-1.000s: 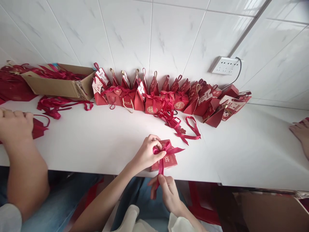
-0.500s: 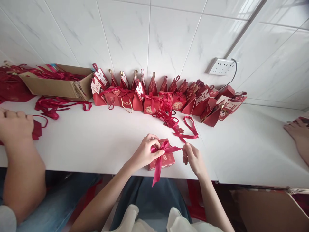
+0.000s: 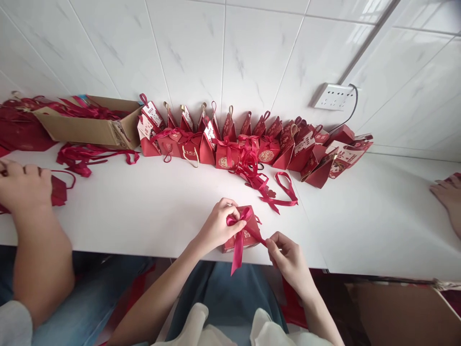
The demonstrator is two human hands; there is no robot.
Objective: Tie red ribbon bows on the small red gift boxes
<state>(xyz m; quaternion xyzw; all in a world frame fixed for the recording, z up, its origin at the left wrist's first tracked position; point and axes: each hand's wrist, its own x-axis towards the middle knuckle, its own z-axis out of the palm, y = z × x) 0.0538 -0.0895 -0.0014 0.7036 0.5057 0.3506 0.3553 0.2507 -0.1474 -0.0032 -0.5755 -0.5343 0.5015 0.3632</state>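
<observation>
A small red gift box (image 3: pixel 230 245) with pale lettering lies near the front edge of the white table. On top of it sits a bow of crimson ribbon (image 3: pixel 237 252), one tail hanging down over the box's front. My left hand (image 3: pixel 223 223) pinches the bow's loop and knot between thumb and fingers, resting over the box. To the right, my right hand (image 3: pixel 286 254) grips the end of the other ribbon tail, which is stretched taut and slants down from the bow. Part of the knot is hidden behind my left fingers.
Several finished-looking red gift boxes (image 3: pixel 226 156) line the wall. Loose ribbons (image 3: pixel 288 190) lie before them. A cardboard box (image 3: pixel 86 129) of ribbon stands at the left. Another person's hand (image 3: pixel 25 185) is at the left, one more hand (image 3: pixel 448 197) at the far right. A socket strip (image 3: pixel 334 96) hangs on the wall.
My right hand has moved down and toward me, swinging the ribbon tail from nearly level to a downward slant. My left hand keeps its hold on the bow.
</observation>
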